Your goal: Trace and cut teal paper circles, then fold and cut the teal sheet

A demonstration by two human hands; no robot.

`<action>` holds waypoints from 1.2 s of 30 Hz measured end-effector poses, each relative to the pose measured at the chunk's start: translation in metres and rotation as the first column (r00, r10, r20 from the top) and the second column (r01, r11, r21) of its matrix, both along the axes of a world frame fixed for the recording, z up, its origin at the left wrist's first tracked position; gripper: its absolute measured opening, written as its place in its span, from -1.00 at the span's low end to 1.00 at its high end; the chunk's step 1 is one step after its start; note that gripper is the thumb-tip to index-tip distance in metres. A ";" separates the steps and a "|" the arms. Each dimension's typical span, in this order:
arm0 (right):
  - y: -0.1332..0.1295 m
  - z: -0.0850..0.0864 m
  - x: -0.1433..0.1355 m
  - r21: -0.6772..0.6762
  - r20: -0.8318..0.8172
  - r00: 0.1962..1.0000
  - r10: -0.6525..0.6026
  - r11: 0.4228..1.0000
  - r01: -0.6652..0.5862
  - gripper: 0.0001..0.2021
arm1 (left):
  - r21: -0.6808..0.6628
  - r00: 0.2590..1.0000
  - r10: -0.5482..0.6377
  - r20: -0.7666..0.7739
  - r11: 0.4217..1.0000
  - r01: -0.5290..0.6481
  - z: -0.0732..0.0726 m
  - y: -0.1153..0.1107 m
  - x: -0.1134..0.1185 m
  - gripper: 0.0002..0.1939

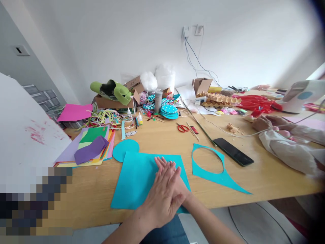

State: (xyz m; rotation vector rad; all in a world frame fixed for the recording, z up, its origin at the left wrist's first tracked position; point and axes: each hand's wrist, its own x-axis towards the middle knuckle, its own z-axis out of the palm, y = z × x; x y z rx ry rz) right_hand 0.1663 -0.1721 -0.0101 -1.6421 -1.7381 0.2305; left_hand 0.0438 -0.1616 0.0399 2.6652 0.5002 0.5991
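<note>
Over a turquoise sheet (137,184) on the table, my two hands lie together, palm against palm or one over the other. My left hand (161,196) is on top with its fingers stretched out. Partly hidden beneath it, my right hand (181,188) also has straight fingers, their tips showing past the left ones. No object shows between them. A turquoise paper circle (127,148) touches the sheet's upper left corner. To the right lies a turquoise offcut (225,181) with a round hole in it.
Red-handled scissors (182,128), thin sticks (193,131) and a black phone (233,151) lie beyond. Coloured sheets (91,150) are stacked left; craft supplies and a green visor (111,90) stand along the wall. At right, another person's sleeve (281,152) rests on the table.
</note>
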 end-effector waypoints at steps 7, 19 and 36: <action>-0.026 0.045 0.060 -0.005 -0.630 0.748 -0.209 0.964 0.265 -0.53 | 0.152 0.978 0.106 -0.180 0.985 -0.079 -0.030 -0.026 -0.030 0.04; -0.097 0.053 0.079 -0.140 -0.772 0.516 -0.371 0.891 0.431 -0.60 | 0.102 0.973 0.151 -0.174 0.986 -0.134 -0.024 -0.029 -0.020 -0.36; -0.064 0.102 0.042 -0.011 -0.838 0.535 -0.111 0.982 0.187 -0.41 | -0.837 0.611 0.662 0.433 0.547 0.000 0.110 0.046 -0.067 -0.65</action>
